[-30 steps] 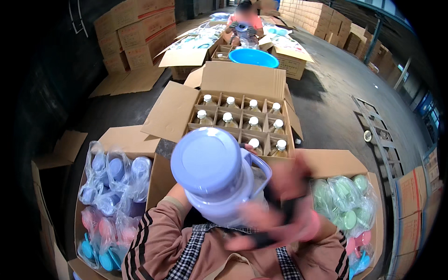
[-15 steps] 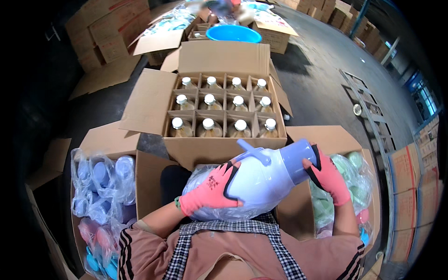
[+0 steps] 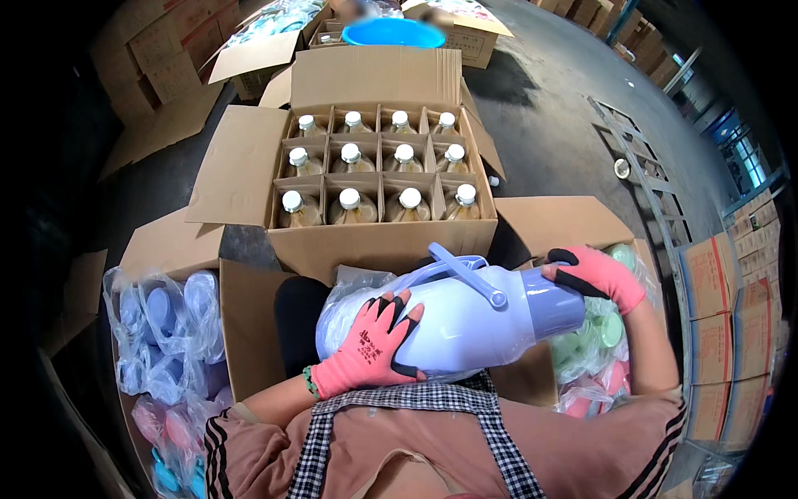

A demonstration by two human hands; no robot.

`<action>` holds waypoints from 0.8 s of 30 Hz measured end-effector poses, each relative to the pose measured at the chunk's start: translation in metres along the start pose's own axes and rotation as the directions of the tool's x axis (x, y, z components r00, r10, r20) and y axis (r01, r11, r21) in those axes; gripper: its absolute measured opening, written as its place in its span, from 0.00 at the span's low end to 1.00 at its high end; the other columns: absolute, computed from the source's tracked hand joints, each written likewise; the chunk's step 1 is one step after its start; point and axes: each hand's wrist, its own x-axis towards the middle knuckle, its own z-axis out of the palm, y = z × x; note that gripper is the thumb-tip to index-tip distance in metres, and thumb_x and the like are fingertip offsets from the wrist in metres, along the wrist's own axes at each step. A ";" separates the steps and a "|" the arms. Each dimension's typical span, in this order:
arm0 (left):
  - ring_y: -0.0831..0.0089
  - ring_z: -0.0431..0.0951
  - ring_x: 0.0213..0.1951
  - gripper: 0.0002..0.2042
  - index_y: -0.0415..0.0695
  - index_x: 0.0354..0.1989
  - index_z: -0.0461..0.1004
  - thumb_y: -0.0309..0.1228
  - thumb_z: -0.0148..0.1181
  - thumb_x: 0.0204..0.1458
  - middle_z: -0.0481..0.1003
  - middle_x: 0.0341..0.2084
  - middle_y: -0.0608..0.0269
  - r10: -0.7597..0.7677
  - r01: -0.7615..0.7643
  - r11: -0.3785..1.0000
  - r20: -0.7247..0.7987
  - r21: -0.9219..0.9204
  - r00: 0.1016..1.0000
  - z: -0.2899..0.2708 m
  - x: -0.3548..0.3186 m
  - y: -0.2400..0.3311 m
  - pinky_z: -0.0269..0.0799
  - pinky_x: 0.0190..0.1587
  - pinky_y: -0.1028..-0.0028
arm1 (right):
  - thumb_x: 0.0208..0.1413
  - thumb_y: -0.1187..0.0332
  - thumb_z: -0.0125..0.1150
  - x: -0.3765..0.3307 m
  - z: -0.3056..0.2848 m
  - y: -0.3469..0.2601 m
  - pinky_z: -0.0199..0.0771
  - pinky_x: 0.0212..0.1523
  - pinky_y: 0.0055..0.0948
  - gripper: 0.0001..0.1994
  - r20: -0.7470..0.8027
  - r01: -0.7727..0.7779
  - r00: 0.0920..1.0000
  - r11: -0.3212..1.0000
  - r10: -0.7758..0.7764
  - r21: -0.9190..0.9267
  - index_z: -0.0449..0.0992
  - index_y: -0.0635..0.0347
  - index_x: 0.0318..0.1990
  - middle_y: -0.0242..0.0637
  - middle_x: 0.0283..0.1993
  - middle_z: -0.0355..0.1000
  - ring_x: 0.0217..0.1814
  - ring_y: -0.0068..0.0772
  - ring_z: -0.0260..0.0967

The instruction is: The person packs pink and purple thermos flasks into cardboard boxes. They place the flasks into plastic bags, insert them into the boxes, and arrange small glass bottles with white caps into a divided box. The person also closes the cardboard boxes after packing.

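Observation:
A lavender thermos flask (image 3: 465, 328) lies on its side across my lap, its base in clear plastic film (image 3: 353, 287). My left hand (image 3: 366, 349), in a pink and black glove with bare fingertips, wraps over the lower body. My right hand (image 3: 603, 279), gloved alike, grips the darker purple cup lid (image 3: 553, 309) at the right end. The carrying handle (image 3: 467, 274) sticks up from the flask's shoulder. Beyond the flask stands an open carton (image 3: 378, 248) with cardboard dividers. Several glass bottles (image 3: 349, 208) with white caps fill its compartments.
At my left an open carton (image 3: 249, 333) holds bagged purple, pink and blue plastic parts (image 3: 166, 312). At my right another carton (image 3: 565, 220) holds green and pink ones (image 3: 582, 337). A blue basin (image 3: 395, 33) sits farther off near a blurred person. Stacked cartons (image 3: 711, 324) line the right.
The flask has turned flatter, its lid end shifting right with my right hand. Its handle now stands higher. The surroundings have slid up and left in view.

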 end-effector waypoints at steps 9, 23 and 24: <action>0.44 0.59 0.50 0.42 0.38 0.51 0.60 0.54 0.63 0.28 0.56 0.52 0.39 0.075 -0.076 0.997 -0.035 -0.021 0.997 0.002 0.004 -0.001 0.54 0.51 0.52 | 0.46 0.53 0.52 0.028 0.078 -0.143 0.61 0.49 0.36 0.18 0.108 0.854 0.337 0.255 -0.935 -0.453 0.69 0.59 0.35 0.46 0.40 0.66 0.45 0.41 0.63; 0.46 0.60 0.50 0.42 0.40 0.55 0.55 0.49 0.64 0.30 0.54 0.53 0.40 0.248 -0.251 0.968 0.075 0.030 0.966 -0.012 0.006 -0.017 0.56 0.51 0.57 | 0.50 0.46 0.47 0.118 0.072 -0.120 0.59 0.52 0.37 0.28 0.391 0.419 0.876 0.845 -0.281 -0.332 0.63 0.57 0.52 0.45 0.50 0.64 0.52 0.42 0.61; 0.46 0.59 0.50 0.42 0.39 0.55 0.55 0.48 0.64 0.30 0.55 0.52 0.40 0.234 -0.233 0.971 0.012 -0.051 0.972 -0.014 0.005 -0.020 0.55 0.52 0.57 | 0.48 0.46 0.49 0.131 0.076 -0.112 0.60 0.51 0.37 0.28 0.457 0.379 0.856 0.894 -0.242 -0.238 0.66 0.59 0.50 0.46 0.49 0.65 0.52 0.44 0.62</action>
